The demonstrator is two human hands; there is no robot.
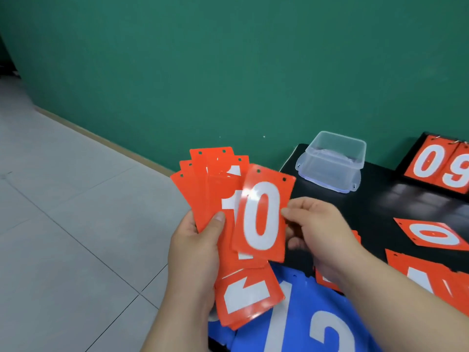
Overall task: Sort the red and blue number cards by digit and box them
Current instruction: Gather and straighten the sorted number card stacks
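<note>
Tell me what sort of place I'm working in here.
Likely a plain indoor workroom, not clearly a home or shop: a bare green wall, a grey tiled floor, and a black table carrying a clear plastic box, a flip scoreboard and loose red number cards.

Fan of cards (210,189) held up left of the table (380,204); on it a box (332,161) at the back, scoreboard (436,163) to its right, loose cards (431,236) in front

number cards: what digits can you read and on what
"0": front red card, pinched by right hand.
"1": fanned red card in left hand.
"0 9": scoreboard flaps.
"0": loose red card on table.
"2": blue card.
Other digits partly hidden, unreadable.
</note>
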